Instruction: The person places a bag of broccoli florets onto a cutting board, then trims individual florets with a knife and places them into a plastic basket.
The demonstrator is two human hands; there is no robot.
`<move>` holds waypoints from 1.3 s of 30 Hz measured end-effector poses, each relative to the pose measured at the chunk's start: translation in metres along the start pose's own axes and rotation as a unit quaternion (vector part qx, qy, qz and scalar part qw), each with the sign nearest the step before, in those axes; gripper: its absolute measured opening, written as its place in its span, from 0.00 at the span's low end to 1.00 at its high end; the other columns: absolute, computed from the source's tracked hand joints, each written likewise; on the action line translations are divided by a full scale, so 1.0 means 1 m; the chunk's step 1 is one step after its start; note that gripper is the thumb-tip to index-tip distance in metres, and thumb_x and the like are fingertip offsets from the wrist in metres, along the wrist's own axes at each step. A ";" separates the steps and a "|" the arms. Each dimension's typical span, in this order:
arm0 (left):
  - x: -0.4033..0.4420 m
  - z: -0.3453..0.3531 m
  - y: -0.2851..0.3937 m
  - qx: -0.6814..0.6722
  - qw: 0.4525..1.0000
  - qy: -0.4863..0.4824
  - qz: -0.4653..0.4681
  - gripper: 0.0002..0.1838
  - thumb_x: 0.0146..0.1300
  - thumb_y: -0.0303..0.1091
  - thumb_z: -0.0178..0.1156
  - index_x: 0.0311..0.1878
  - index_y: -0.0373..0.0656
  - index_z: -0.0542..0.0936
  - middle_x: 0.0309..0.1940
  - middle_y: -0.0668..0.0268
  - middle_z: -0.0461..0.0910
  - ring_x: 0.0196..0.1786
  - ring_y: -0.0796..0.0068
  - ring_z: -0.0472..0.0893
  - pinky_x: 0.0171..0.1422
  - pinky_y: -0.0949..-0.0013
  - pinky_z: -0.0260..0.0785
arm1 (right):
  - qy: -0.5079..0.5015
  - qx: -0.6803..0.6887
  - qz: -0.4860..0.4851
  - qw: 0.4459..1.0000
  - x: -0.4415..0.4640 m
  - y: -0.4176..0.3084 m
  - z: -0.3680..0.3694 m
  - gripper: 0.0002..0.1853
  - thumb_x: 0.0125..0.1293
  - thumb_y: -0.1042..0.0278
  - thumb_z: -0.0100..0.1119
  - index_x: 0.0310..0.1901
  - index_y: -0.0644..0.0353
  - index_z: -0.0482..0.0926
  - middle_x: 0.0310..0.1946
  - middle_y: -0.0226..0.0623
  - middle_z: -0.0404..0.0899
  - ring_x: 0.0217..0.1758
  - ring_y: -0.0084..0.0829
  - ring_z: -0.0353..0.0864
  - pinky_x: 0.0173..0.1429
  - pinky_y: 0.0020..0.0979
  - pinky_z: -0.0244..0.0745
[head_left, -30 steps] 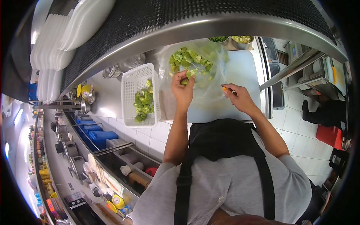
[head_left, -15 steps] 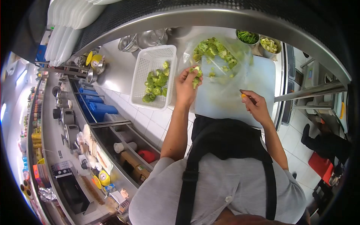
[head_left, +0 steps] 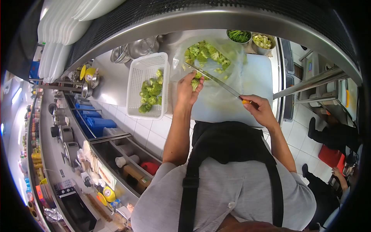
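My left hand (head_left: 187, 89) is closed around a broccoli floret (head_left: 195, 84) over the left edge of the white cutting board (head_left: 258, 77). In my right hand (head_left: 258, 107) is a knife (head_left: 223, 86) with an orange handle. Its long blade slants up and left across the floret, its tip beyond my left fingers; whether it touches is hard to see. A clear plastic bag (head_left: 236, 66) with broccoli pieces (head_left: 206, 52) lies on the far left part of the board. Left of my left hand, a white perforated basket (head_left: 147, 65) holds several florets (head_left: 151, 92).
Metal containers of cut green vegetables (head_left: 239, 36) and pale chopped pieces (head_left: 262, 41) stand behind the board. Metal bowls (head_left: 143, 47) sit behind the basket. A metal shelf edge (head_left: 201, 19) overhangs the counter. Another person's dark-clothed legs (head_left: 328, 135) show at the right.
The knife blade has swung into plain view and now lies across at the floret in my left hand. The whole view has shifted slightly, and a co-worker's arm appears at lower right.
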State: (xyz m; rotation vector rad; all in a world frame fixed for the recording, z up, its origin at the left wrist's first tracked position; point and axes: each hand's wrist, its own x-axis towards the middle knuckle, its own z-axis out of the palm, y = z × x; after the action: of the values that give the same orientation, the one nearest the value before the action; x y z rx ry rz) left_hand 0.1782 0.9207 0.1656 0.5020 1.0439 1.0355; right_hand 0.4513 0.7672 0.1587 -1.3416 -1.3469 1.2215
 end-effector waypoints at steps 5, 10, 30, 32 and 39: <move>-0.027 0.013 -0.001 0.051 0.998 -0.037 0.008 0.13 0.72 0.32 0.61 0.49 0.30 0.83 0.35 0.56 0.84 0.33 0.72 0.82 0.34 0.73 0.74 | 0.027 -0.014 0.050 0.998 0.011 0.003 0.007 0.15 0.74 0.72 0.64 0.60 0.61 0.85 0.43 0.33 0.88 0.37 0.18 0.77 0.43 0.23 0.73; -0.031 -0.045 0.038 0.145 0.957 0.103 0.227 0.14 0.71 0.32 0.61 0.54 0.35 0.86 0.37 0.62 0.85 0.35 0.73 0.83 0.40 0.73 0.76 | 0.046 -0.046 0.054 0.996 0.017 0.009 0.003 0.16 0.74 0.70 0.64 0.60 0.61 0.84 0.41 0.35 0.87 0.35 0.19 0.75 0.42 0.25 0.74; 0.119 -0.018 -0.013 0.661 0.702 0.172 0.204 0.18 0.67 0.36 0.64 0.55 0.34 0.83 0.51 0.42 0.85 0.54 0.41 0.84 0.59 0.48 0.76 | 0.033 -0.158 0.031 0.986 0.028 0.019 0.017 0.21 0.72 0.72 0.61 0.66 0.62 0.78 0.55 0.45 0.85 0.44 0.34 0.83 0.52 0.33 0.79; 0.136 -0.025 -0.018 0.634 0.732 0.180 0.171 0.19 0.65 0.38 0.66 0.53 0.35 0.82 0.48 0.42 0.85 0.53 0.42 0.84 0.58 0.49 0.76 | 0.033 -0.162 0.035 0.986 0.028 0.021 0.016 0.22 0.72 0.71 0.62 0.66 0.61 0.78 0.54 0.45 0.85 0.44 0.34 0.84 0.52 0.33 0.79; 0.139 -0.055 -0.043 0.558 0.769 0.149 0.274 0.16 0.65 0.39 0.68 0.48 0.37 0.80 0.42 0.52 0.86 0.50 0.51 0.86 0.59 0.51 0.76 | 0.046 -0.141 0.018 0.989 0.024 0.029 0.018 0.22 0.72 0.71 0.62 0.66 0.61 0.78 0.48 0.43 0.86 0.36 0.31 0.80 0.46 0.32 0.78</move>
State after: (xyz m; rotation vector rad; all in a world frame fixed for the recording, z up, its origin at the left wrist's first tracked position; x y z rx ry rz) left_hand 0.1657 1.0167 0.0439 1.7421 1.8419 0.8996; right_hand 0.4371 0.7879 0.1253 -1.6053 -1.4736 1.0058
